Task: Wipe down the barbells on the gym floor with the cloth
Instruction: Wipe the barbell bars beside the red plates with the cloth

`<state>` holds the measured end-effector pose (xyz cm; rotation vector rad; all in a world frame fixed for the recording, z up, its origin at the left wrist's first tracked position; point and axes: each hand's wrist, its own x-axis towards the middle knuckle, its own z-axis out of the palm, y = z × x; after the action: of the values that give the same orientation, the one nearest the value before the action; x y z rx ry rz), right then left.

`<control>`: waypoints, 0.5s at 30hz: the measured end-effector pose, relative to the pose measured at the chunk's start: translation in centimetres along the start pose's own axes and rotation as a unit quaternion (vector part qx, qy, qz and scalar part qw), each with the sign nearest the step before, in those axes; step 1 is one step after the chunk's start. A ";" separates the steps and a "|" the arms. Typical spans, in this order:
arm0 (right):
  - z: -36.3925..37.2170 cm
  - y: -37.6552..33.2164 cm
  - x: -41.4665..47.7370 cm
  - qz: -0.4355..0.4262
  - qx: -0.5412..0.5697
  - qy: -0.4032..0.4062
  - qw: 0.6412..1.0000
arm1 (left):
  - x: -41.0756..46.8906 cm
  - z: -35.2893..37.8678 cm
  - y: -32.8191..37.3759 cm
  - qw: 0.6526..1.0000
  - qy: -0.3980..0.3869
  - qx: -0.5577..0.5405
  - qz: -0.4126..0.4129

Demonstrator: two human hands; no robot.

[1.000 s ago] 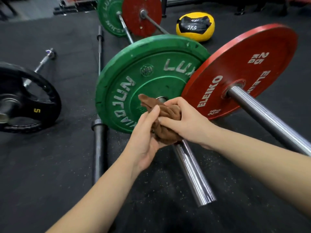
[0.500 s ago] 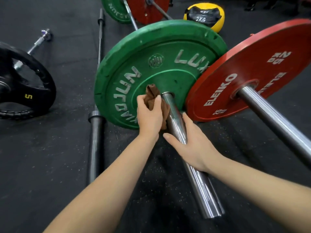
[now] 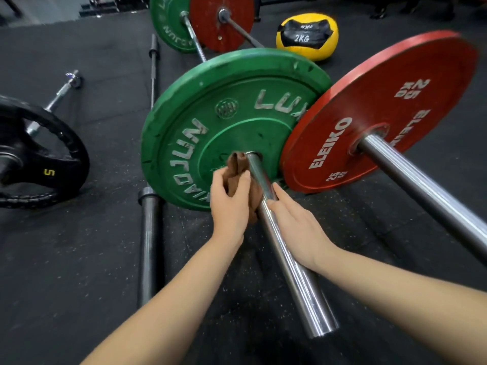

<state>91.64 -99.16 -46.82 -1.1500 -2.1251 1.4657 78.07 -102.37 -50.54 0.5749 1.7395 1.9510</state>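
head | wide-angle, worn | faces forward and down | close over barbell [image 3: 301, 285] | only view

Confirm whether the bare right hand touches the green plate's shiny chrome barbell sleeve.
Touching. Head view: the right hand lays straight fingers against the chrome barbell sleeve, no gap.

You're on black rubber gym floor [image 3: 79, 259], speckled with pale dust close to you. A green bumper plate [image 3: 210, 127] and a red ELEIKO plate [image 3: 382, 106] stand on edge on it, side by side (can't tell if they touch). A bare black barbell [image 3: 149, 233] lies flat just left of the green one. Further left sits a black 5 plate [image 3: 71, 156]. At the back: a yellow 2KG medicine ball [image 3: 307, 35], a far green plate [image 3: 166, 25] and a far red plate [image 3: 210, 27].
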 end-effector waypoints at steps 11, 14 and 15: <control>0.2 -0.3 0.1 0.018 0.040 0.003 0.999 | -5.4 -1.0 -0.5 0.996 -0.053 0.062 0.025; 0.2 0.3 0.3 0.023 0.048 0.009 0.999 | -2.9 -0.9 -0.2 0.999 -0.042 0.031 0.007; 0.2 0.3 0.3 0.032 0.053 0.008 0.998 | -1.7 -0.8 0.0 0.999 -0.034 0.025 -0.005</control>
<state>91.43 -99.03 -47.26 -1.1969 -1.9924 1.5716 78.99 -104.01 -50.60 0.6408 1.7491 1.8640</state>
